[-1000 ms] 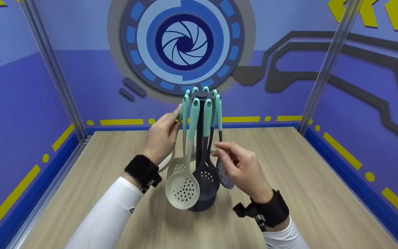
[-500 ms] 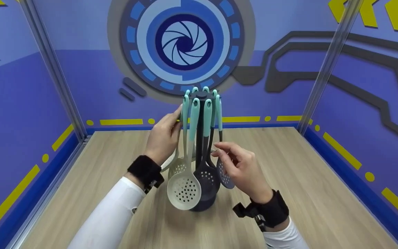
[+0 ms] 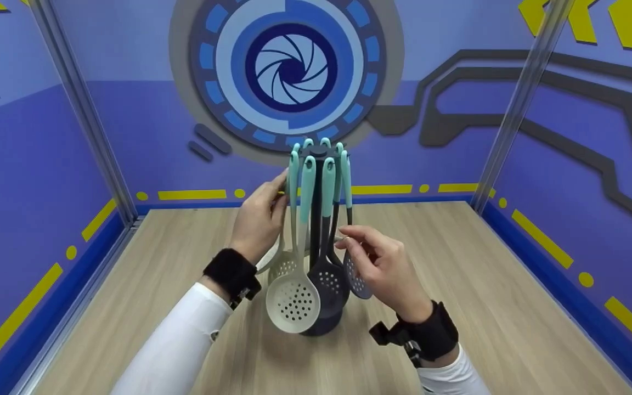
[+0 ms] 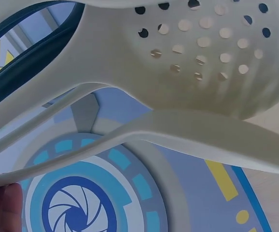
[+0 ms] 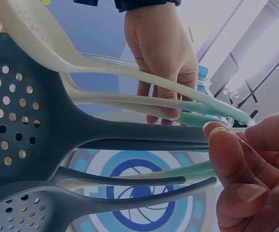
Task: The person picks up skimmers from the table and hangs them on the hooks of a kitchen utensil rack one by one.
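Note:
A dark rack [image 3: 319,152] holds several utensils with mint-green handles, some beige and some dark. At the front hang a beige skimmer [image 3: 293,303] with round holes and a dark slotted turner [image 3: 328,280]. My left hand [image 3: 258,219] reaches to the far left side, where its thumb and fingers pinch the handle of a beige spoon [image 4: 188,137]. My right hand [image 3: 379,263] is at the right side with loosely curled fingers and thumb near index finger; nothing shows between them. It partly covers a dark skimmer [image 3: 357,277], whose stem passes behind the fingertips in the right wrist view.
The rack's round dark base [image 3: 321,328] stands on a light wooden table [image 3: 458,340]. Blue and purple printed panels [image 3: 20,181] close in the back and both sides, joined by metal corner posts [image 3: 88,120].
My left hand has shifted slightly to the right, and the front beige skimmer and the dark turner have swung a little rightward. The right hand has stayed in place.

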`<state>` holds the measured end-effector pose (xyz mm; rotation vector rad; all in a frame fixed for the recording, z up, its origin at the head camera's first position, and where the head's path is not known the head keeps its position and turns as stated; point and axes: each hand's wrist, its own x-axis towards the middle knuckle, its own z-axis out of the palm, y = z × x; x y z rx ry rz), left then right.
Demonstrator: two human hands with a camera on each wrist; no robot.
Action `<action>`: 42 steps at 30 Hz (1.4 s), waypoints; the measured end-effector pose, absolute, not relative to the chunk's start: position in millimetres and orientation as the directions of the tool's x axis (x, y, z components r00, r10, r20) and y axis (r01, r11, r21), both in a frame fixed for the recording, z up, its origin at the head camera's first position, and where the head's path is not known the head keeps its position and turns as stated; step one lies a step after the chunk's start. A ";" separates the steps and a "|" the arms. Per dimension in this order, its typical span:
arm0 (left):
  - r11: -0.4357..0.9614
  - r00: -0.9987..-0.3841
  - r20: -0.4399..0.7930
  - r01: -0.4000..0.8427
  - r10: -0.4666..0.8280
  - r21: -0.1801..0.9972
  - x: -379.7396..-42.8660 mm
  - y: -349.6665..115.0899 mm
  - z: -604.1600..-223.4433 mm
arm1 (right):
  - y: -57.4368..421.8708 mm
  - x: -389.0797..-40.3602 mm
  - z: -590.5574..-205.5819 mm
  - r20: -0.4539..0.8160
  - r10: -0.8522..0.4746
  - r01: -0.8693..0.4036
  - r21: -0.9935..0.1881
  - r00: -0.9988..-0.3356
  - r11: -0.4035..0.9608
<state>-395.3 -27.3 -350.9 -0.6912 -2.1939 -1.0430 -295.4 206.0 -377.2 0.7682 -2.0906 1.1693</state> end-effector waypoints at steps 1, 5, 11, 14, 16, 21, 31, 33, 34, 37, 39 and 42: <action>0.553 -0.678 0.709 0.672 0.191 0.493 -395.4 -27.7 -351.5 | 205.9 -295.4 -377.0 0.744 -0.187 -0.732 -0.521 -0.642 0.440; 0.565 -0.672 0.717 0.670 0.186 0.482 -396.7 -30.0 -355.0 | 204.8 -295.1 -376.5 0.748 -0.182 -0.736 -0.524 -0.638 0.429; 0.580 -0.671 0.721 0.661 0.172 0.476 -397.8 -32.9 -358.7 | 203.8 -294.9 -376.4 0.751 -0.181 -0.739 -0.522 -0.635 0.426; 0.581 -0.678 0.717 0.654 0.165 0.485 -397.9 -33.1 -358.8 | 203.5 -295.4 -376.6 0.755 -0.181 -0.742 -0.518 -0.631 0.425; 0.574 -0.681 0.713 0.654 0.165 0.492 -398.2 -32.9 -358.8 | 203.2 -295.5 -376.7 0.756 -0.178 -0.743 -0.519 -0.630 0.423; 0.569 -0.693 0.700 0.649 0.170 0.505 -397.6 -32.7 -360.3 | 203.2 -294.8 -375.8 0.753 -0.176 -0.741 -0.527 -0.634 0.417; 0.583 -0.712 0.686 0.624 0.150 0.520 -396.3 -38.3 -365.2 | 203.8 -295.4 -373.9 0.730 -0.192 -0.726 -0.541 -0.656 0.425; 0.578 -0.711 0.688 0.627 0.149 0.522 -395.3 -40.9 -368.2 | 204.7 -295.7 -373.3 0.728 -0.188 -0.723 -0.547 -0.659 0.422; 0.578 -0.709 0.690 0.629 0.150 0.520 -394.7 -42.4 -370.2 | 205.4 -296.1 -373.4 0.734 -0.182 -0.727 -0.544 -0.654 0.420; 0.576 -0.702 0.698 0.631 0.138 0.520 -392.5 -48.4 -378.1 | 206.9 -296.5 -373.1 0.766 -0.152 -0.748 -0.530 -0.624 0.400; 0.574 -0.697 0.706 0.630 0.124 0.522 -390.8 -54.5 -384.9 | 209.1 -296.8 -372.6 0.783 -0.132 -0.756 -0.520 -0.608 0.398; 0.585 -0.705 0.702 0.615 0.106 0.529 -387.4 -66.2 -396.8 | 216.9 -298.0 -372.3 0.794 -0.112 -0.753 -0.508 -0.598 0.419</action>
